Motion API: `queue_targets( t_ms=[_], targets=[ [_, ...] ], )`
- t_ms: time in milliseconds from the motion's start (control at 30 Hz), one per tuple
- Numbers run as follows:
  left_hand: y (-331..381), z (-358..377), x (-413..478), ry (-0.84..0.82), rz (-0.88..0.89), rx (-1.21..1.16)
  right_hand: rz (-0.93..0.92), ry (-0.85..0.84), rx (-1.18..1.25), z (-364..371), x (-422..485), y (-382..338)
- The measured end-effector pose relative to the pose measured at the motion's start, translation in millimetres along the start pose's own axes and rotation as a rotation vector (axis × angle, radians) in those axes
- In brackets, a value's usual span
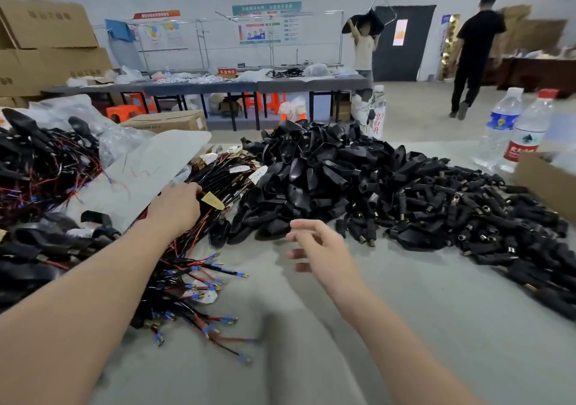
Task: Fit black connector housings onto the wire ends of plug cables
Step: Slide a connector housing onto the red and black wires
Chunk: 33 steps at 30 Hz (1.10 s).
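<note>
The left hand [177,206] lies on the bundle of plug cables [199,267] at about ten o'clock on the table [405,326]. Its fingertips are sunk among the wires, and I cannot tell whether it grips any. The right hand [316,245] hovers apart from it, fingers loose, holding nothing, just short of the heap of black connector housings [311,167] at twelve o'clock. Two water bottles [501,124] stand at two o'clock.

Heaped connector housings [327,174] and plug cables [187,273] on the tabletop [420,326], stacked cardboard boxes [50,27] and wall notice boards [263,29] are marking this as a factory assembly hall.
</note>
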<state>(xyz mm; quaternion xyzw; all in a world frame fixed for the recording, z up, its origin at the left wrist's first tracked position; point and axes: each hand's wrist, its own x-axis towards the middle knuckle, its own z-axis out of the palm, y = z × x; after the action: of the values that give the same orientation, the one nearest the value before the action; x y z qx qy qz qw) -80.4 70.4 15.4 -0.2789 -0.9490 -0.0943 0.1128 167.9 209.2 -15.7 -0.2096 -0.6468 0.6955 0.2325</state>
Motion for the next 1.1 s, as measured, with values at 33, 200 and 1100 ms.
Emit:
queue_targets(
  t_ms=[33,200,1100],
  targets=[
    [2,2,7,-0.02,0.016,0.069,0.001,0.003,-0.015,-5,5,0],
    [0,14,39,-0.1,0.159,0.488,-0.045,0.105,-0.092,-42,32,-2],
    [200,-151,-35,0.303,0.251,-1.34,0.0,0.356,-0.859,-141,76,-3]
  ],
)
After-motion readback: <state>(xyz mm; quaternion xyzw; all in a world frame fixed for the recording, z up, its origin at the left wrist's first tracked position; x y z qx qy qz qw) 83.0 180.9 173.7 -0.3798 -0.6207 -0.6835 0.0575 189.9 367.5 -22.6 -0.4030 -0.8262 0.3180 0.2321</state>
